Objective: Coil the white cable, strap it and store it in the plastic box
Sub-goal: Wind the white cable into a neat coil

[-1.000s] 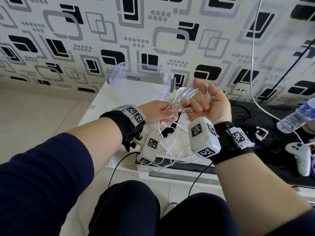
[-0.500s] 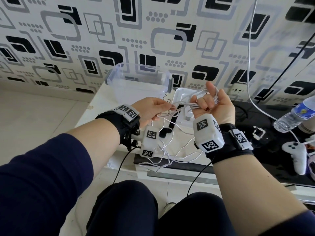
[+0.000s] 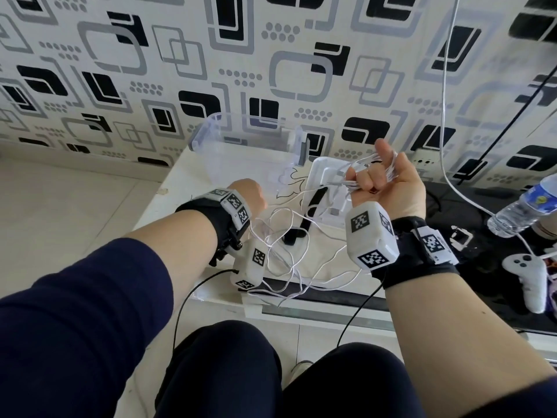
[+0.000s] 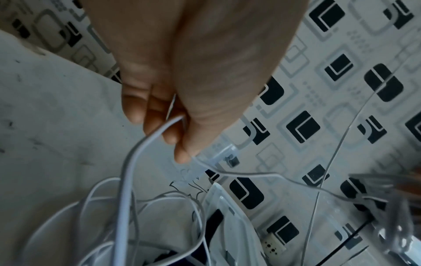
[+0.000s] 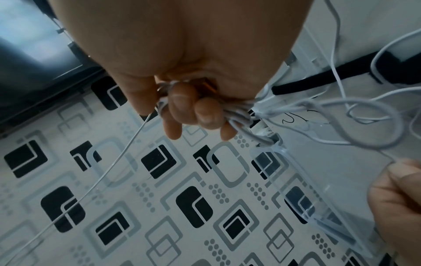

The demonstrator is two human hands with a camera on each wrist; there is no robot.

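My right hand [image 3: 382,179] is raised above the table and grips several loops of the thin white cable [image 3: 289,251], wound round its curled fingers [image 5: 205,113]. My left hand [image 3: 250,199] sits lower and to the left, pinching a single strand of the cable [image 4: 145,142] between thumb and fingers. Loose cable lies in a tangle on the white table [image 3: 187,188] between the two wrists. The clear plastic box [image 3: 247,146] stands open against the wall behind the hands. A black strap [image 3: 307,218] lies on the table beside the box lid [image 3: 325,173].
A water bottle [image 3: 524,206] and a white game controller [image 3: 527,276] lie on the dark surface at the right. Another white wire [image 3: 443,116] hangs down the patterned wall. My knees are below the table's front edge.
My left hand has pulled away from the right, down and to the left, drawing out a strand of cable. The right hand stayed raised with its loops.
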